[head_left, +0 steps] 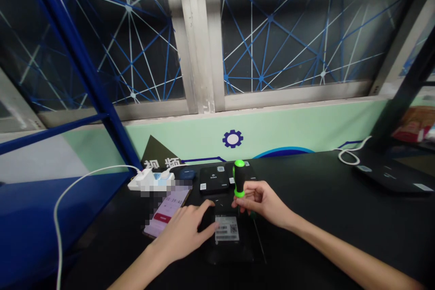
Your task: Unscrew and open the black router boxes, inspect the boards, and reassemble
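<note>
A flat black device (227, 235) with a white barcode label (226, 229) lies on the black table in front of me. My left hand (186, 232) rests on its left edge, fingers spread and flat, holding it down. My right hand (261, 203) is closed around a screwdriver with a black and green handle (239, 178), held upright with its tip down on the device's upper part.
A phone with a lit pink screen (168, 212) lies left of the device. Behind it sit a white power strip (151, 181) with cables, a small dark blue case (187, 173) and another black box (215, 178). More black devices (390, 174) and a white cable (350, 155) lie far right.
</note>
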The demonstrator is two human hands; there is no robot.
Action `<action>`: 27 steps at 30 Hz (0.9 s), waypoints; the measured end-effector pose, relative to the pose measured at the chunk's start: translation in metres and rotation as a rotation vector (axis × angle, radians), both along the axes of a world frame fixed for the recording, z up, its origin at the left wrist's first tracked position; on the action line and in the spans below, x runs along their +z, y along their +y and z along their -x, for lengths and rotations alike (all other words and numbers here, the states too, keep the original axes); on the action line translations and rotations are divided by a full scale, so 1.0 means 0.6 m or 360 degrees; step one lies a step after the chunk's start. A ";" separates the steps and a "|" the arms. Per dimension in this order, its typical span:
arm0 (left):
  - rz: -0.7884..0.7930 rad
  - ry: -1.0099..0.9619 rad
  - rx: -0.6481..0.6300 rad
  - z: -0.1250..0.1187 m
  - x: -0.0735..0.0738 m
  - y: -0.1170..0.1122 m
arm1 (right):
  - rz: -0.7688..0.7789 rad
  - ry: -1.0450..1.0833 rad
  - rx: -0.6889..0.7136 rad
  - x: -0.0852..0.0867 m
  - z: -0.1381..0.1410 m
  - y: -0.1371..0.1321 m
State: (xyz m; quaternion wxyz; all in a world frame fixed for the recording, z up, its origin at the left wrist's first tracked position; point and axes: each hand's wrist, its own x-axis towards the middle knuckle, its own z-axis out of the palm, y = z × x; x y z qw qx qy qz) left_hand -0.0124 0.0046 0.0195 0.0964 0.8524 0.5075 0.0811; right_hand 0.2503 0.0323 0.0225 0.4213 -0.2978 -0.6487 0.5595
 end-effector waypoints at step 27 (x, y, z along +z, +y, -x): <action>-0.0043 -0.0003 -0.0007 0.002 -0.005 0.003 | 0.0112 0.0102 -0.0020 -0.022 0.004 0.003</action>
